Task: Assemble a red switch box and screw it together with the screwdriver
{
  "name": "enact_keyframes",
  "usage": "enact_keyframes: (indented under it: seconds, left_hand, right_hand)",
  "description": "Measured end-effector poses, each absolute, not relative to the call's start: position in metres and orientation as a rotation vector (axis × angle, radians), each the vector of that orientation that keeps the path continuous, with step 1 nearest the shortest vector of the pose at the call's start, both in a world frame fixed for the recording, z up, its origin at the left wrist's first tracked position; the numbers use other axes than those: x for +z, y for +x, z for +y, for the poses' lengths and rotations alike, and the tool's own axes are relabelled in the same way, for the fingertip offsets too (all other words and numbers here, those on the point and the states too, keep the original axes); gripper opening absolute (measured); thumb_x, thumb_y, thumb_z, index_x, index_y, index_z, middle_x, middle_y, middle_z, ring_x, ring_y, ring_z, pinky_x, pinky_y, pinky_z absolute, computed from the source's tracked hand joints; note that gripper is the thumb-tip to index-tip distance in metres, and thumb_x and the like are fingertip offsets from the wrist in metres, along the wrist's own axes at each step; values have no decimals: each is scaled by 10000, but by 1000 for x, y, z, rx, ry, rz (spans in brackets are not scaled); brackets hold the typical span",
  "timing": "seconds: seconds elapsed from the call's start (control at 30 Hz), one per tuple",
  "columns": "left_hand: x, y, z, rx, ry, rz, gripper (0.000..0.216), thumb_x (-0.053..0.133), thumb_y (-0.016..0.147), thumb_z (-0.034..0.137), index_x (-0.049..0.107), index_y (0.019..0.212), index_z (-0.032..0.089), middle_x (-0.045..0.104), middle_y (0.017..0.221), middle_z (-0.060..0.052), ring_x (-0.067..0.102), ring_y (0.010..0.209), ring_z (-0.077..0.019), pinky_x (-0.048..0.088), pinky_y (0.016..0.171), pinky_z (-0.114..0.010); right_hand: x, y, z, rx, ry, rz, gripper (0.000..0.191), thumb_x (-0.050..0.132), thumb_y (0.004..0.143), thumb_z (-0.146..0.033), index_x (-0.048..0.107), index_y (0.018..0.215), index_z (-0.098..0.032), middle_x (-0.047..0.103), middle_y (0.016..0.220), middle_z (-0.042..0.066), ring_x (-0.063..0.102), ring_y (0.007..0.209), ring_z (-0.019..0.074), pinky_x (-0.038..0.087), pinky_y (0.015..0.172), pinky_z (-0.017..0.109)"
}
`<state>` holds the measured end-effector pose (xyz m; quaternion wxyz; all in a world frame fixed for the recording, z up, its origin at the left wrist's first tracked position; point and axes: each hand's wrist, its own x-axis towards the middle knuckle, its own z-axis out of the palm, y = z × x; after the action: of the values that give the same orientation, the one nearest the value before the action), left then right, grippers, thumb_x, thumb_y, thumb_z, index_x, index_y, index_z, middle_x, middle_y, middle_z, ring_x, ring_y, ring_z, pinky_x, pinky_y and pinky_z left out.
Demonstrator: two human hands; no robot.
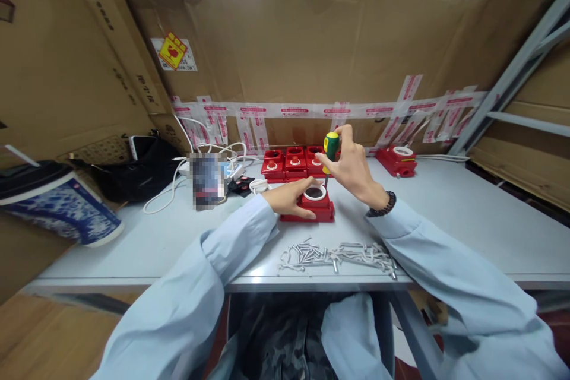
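Observation:
A red box-shaped housing with a white ring around a dark round opening [321,211] lies on the table in front of me. My left hand [294,197] is wrapped over its left side, thumb at the front and fingers behind the ring. My right hand [351,169] grips a screwdriver [331,148] by its green and yellow handle. The screwdriver stands nearly upright, its shaft pointing down at the housing's far right corner; the tip is hidden. Nearer the table edge lie a pile of small screws [307,252] and a tangle of pale cords with metal rods [365,254].
Several similar red housings [294,160] stand in a row behind my hands. Another red housing [396,160] sits at the back right. To the left are a blurred-out object [207,181], white cables [171,195], a black bag [146,169] and a blue-white cup [66,205]. Cardboard [289,41] walls the back.

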<state>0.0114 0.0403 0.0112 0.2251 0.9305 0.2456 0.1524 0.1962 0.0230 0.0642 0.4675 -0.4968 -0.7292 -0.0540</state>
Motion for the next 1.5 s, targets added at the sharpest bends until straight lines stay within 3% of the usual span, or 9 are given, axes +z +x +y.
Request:
enact_keyframes:
  seconds: [0.2,0.4,0.57,0.67,0.9,1.17,1.4,1.5]
  left_hand:
    - [13,11,38,404,2555,699,754,716,711,460,365,1314,175,459,1399,-158,490,1262,-266,393,1055,-402]
    - [13,12,38,411,2549,697,699,724,715,422,381,1281,198,458,1401,-147,495,1254,-266,390,1052,-414]
    - [10,13,41,446,2550,646,715,734,704,411,380,1277,170,511,1333,-150,527,1209,-268,418,1026,-407]
    - [9,13,43,471,2561,617,674,728,710,410,401,1250,175,553,1276,-136,555,1166,-265,443,993,-390]
    - [11,12,40,478,2554,616,633,728,708,415,417,1204,173,557,1264,-139,575,1134,-265,467,954,-379]
    - [13,12,38,450,2543,645,694,730,705,407,400,1271,175,471,1393,-151,517,1232,-289,429,1024,-395]
    - [8,11,43,485,2544,602,688,728,712,415,405,1259,151,542,1299,-154,556,1174,-270,449,994,-393]
    - [7,11,43,475,2541,623,747,734,706,411,369,1306,155,505,1344,-164,519,1225,-279,413,1033,-422]
  right_hand:
    - [80,208,15,-65,-1204,-1829,287,674,754,-334,505,952,-214,600,728,13,569,596,198,457,610,356]
    - [98,219,1,-72,-985,-1648,283,678,762,-392,522,926,-222,588,774,23,583,667,182,503,620,355]
    - [75,218,-22,448,-983,-1713,353,738,698,-438,525,890,-231,549,709,-4,574,571,165,509,457,315]
    - [53,210,-31,579,-990,-1738,362,756,684,-424,522,885,-233,535,695,-15,564,574,156,518,474,306]
    - [37,203,-27,524,-1005,-1801,338,725,721,-408,503,911,-239,536,711,-19,547,592,147,494,510,291]
    - [32,200,-28,525,-987,-1819,327,713,740,-390,500,932,-232,540,733,-18,563,607,146,520,540,297]
    - [46,203,-35,524,-958,-1747,339,748,710,-350,518,925,-224,527,711,-35,555,583,120,517,515,254]
    - [59,209,-38,424,-956,-1680,338,771,683,-341,538,900,-226,518,703,-35,535,575,114,503,486,241]
